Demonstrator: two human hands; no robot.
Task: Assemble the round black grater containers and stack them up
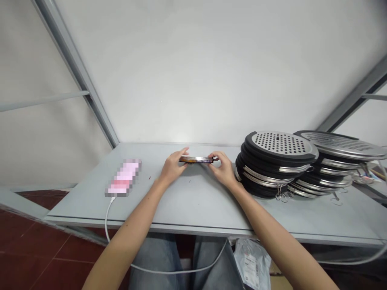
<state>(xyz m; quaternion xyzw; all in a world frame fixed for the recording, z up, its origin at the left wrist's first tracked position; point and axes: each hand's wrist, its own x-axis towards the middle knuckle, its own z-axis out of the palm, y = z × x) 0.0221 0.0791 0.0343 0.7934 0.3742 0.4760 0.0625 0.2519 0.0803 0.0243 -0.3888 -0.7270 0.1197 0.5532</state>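
Note:
My left hand point(174, 165) and my right hand point(222, 167) hold a thin flat metal piece point(196, 160) between them, over the middle of the table. It is turned nearly edge-on, with a shiny silver surface, a dark edge and some orange and purple tints; its exact kind cannot be made out. Fingers and thumb of each hand are closed on opposite ends of it. To the right of my right hand stands a stack of round black-rimmed lids point(272, 169), the top one a silver disc full of holes.
A second stack of round lids point(341, 147) stands farther right. Small metal clips point(281, 196) hang at the first stack's base. A blurred-out phone point(124, 177) lies left, its white cable point(106, 219) running over the table's front edge point(193, 229). Below sits a plastic parcel point(252, 262).

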